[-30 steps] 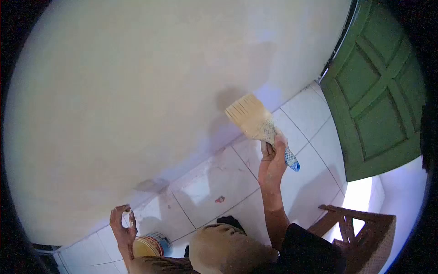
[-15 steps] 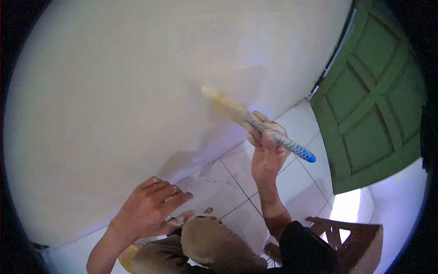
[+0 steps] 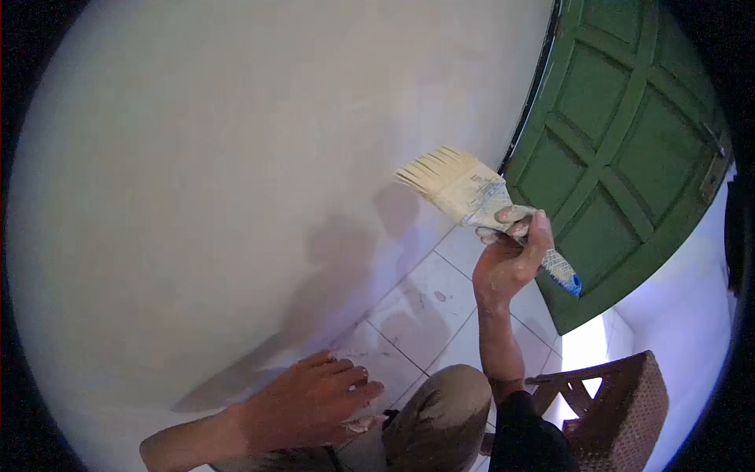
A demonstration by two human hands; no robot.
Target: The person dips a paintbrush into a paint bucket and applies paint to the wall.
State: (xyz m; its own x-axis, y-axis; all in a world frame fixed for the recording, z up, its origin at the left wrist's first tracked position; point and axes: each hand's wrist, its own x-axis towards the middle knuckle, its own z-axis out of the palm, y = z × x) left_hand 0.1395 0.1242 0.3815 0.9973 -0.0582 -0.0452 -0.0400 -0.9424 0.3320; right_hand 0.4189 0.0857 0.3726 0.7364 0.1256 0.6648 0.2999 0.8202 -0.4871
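Note:
A wide paintbrush (image 3: 464, 185) with pale, paint-coated bristles and a blue-tipped handle is gripped in my right hand (image 3: 515, 248). Its flat face is turned toward the camera, and the bristles point up and left in front of the pale wall (image 3: 204, 181). Low in the view, my left hand (image 3: 314, 401) hovers near my knee with its fingers loosely bent and somewhat apart, holding nothing that I can see. Shadows of the arm and brush fall on the wall.
A green panelled door (image 3: 605, 157) stands at the right. White floor tiles (image 3: 417, 315) with paint spots run along the wall's foot. A brown woven chair (image 3: 621, 409) is at the lower right, beside my right arm.
The brush has turned from edge-on to flat face in view. It and my right hand have shifted right. My left hand has moved right and down, and the view has shifted toward the door.

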